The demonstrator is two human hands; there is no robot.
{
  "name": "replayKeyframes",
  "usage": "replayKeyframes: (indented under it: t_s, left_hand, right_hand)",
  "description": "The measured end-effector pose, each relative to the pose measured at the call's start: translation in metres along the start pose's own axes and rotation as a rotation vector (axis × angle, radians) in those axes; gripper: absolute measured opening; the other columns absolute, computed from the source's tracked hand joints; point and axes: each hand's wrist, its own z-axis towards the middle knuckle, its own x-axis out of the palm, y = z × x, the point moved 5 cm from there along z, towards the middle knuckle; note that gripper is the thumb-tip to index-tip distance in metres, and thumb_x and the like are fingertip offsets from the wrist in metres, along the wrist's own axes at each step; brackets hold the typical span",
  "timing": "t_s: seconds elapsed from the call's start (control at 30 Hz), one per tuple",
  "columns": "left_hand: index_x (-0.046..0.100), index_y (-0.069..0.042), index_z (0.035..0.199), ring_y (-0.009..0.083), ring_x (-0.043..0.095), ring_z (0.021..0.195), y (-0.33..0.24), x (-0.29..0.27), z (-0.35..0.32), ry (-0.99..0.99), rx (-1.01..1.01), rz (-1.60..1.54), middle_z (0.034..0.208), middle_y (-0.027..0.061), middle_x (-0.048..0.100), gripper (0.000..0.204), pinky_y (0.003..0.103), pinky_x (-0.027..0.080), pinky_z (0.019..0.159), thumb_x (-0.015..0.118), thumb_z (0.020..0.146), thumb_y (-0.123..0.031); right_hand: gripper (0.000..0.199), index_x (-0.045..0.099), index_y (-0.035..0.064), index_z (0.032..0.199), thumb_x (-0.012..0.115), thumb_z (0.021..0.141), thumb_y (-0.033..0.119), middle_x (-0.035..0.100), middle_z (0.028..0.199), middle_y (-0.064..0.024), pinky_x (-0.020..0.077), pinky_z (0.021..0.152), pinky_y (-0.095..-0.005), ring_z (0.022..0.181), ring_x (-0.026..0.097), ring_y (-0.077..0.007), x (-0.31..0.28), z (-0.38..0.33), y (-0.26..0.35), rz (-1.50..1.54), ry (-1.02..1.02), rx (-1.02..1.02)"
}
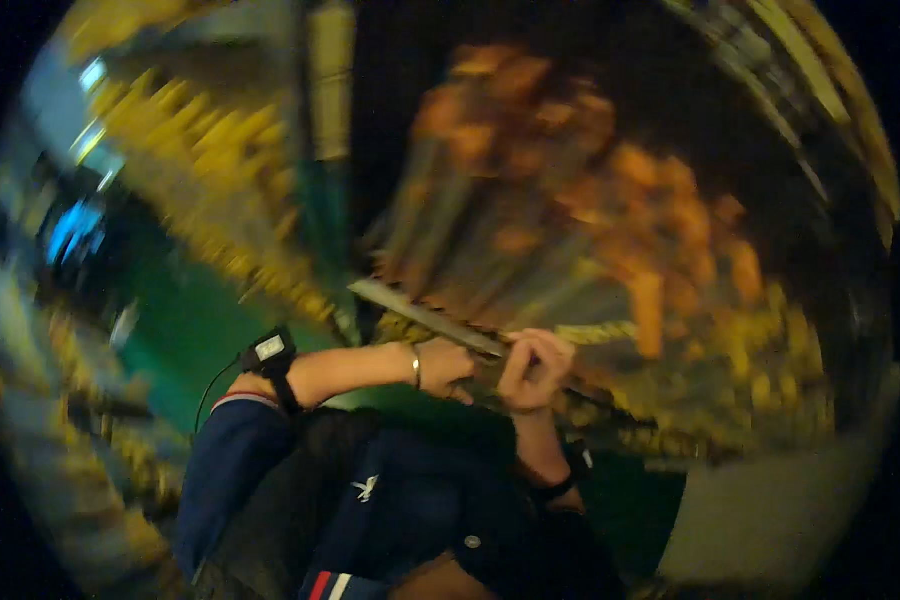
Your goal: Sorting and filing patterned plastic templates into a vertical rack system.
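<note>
The picture is smeared by motion. My left hand (443,370), with a metal bracelet at the wrist, is at the middle, its fingers curled in; what is in them, if anything, is hidden. Just right of it is my right hand (535,368), thumb and fingers bent into a pinch; I cannot make out what it holds. A pale straight bar (430,318) slants down to the right hand's fingers; whether they touch it I cannot tell. Beyond the bar, several long grey pieces with orange ends (650,310) hang or stand in a dense row, too blurred to name.
Rows of yellow pieces (210,140) stretch along the far left, and more yellow pieces (760,370) crowd the right. Green floor (195,310) shows at the left. A pale grey surface (770,515) lies at the lower right. A blue glow (75,230) shows at the far left.
</note>
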Motion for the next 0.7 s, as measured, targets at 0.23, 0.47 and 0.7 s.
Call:
replayKeyframes:
  t_s: [0.23,0.47,0.7]
  left_hand:
    - [0.053,-0.006,0.122,0.0339,0.055,0.107,0.144,0.069,-0.038,-0.589,-0.675,-0.260,0.115,0.0172,0.058,0.059,0.042,0.045,0.089,0.065,0.078,-0.044]
    - [0.062,-0.003,0.111,0.0313,0.060,0.098,0.085,0.178,-0.278,-1.586,-1.654,-0.228,0.109,0.0173,0.063,0.043,0.037,0.048,0.084,0.066,0.080,-0.033]
    - [0.063,0.000,0.106,0.0250,0.064,0.091,0.025,0.250,-0.345,-1.775,-1.830,-0.424,0.101,0.0164,0.066,0.039,0.034,0.049,0.080,0.068,0.079,-0.028]
  right_hand:
    - [0.021,0.058,-0.0020,0.093,0.059,0.074,-0.012,0.059,0.088,-0.0140,0.0518,0.060,-0.0292,0.074,0.060,-0.0251,0.078,-0.017,-0.125,0.397,0.353,-0.137]
    - [0.024,0.064,0.0028,0.092,0.061,0.071,-0.007,0.062,0.092,-0.0112,0.0508,0.059,-0.0296,0.072,0.063,-0.0256,0.233,-0.038,-0.062,0.809,0.815,-0.374]
    - [0.026,0.062,0.0088,0.094,0.058,0.071,-0.002,0.060,0.090,-0.0095,0.0519,0.063,-0.0361,0.076,0.062,-0.0286,0.365,-0.106,0.083,1.077,1.227,-0.666]
